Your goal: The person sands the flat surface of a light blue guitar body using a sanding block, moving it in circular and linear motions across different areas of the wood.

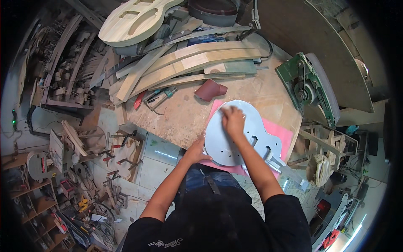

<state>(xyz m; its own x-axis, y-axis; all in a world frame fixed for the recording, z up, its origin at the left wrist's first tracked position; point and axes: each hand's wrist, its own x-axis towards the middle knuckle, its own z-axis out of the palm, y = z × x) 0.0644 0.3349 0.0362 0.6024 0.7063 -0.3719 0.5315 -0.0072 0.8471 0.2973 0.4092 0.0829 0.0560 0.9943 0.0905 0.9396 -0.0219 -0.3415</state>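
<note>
A pale blue-white guitar body (pixel 247 119) with a neck toward the lower right lies on a pink sheet (pixel 281 134) at the bench's near edge. My left hand (pixel 195 152) grips the body's left rim. My right hand (pixel 231 119) is pressed on the body's upper left with bent fingers; what they hold, if anything, is hidden. Just above the body is a bent piece of maroon sheet (pixel 210 89); left of it lie a green-handled tool (pixel 161 96) and a red object (pixel 140 100).
The wooden bench (pixel 172 126) carries curved wood strips (pixel 197 61) and an unfinished guitar body (pixel 132 21) at the back. A green belt machine (pixel 306 88) stands right. Shelves of offcuts (pixel 71 59), clamped wood (pixel 126 155) and clutter fill the left; a wooden frame (pixel 323 143) is at right.
</note>
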